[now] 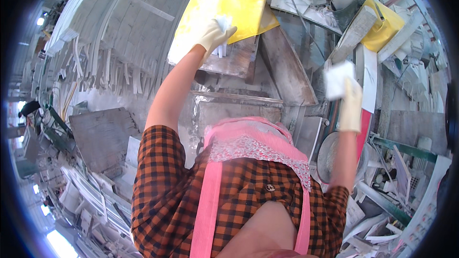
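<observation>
while the right hand (351, 105) grips a blurred tile (337, 77), the left (213, 37) half-hides pieces (222, 50)

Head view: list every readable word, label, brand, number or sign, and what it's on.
None that I can read.
Yellow sheet: no legible text on the visible part.
White square piece in the right hand: blurred, nothing legible.
Pink apron: patterned trim, no readable words.
Toward the picture's rim: too small or blurred to tell.
</observation>
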Demonstrator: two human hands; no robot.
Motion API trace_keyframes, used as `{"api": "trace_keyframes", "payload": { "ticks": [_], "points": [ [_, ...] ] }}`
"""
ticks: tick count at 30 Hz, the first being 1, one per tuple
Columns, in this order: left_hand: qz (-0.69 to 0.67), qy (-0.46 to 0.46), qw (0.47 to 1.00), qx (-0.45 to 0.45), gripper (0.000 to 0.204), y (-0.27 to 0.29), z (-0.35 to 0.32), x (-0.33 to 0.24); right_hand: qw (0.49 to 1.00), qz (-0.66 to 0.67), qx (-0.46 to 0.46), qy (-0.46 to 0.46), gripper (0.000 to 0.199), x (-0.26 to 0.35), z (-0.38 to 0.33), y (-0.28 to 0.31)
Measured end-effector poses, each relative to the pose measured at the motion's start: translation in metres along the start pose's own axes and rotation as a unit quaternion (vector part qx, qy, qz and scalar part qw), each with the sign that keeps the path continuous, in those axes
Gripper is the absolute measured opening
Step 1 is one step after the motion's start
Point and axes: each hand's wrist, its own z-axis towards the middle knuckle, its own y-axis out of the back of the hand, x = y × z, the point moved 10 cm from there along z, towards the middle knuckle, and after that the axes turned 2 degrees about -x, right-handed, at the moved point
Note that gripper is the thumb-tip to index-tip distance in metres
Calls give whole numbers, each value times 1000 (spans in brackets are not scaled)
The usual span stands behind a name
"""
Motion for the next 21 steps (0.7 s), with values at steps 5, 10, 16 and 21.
{"api": "trace_keyframes", "payload": {
  "ticks": [5,10,16,21],
  "points": [
    [-83,30,996,-30,86,-3,6,25,969,236,41,-64,51,65,-16,-223],
    [-128,66,990,5,98,-9,-8,41,989,126,41,-63,45,96,-17,-350],
    [139,-377,915,-35,68,16,-25,-16,957,243,137,75,53,125,-40,-369],
    [-67,-99,989,-86,59,0,-3,18,951,121,259,117,53,106,-36,-333]
  ]
}}
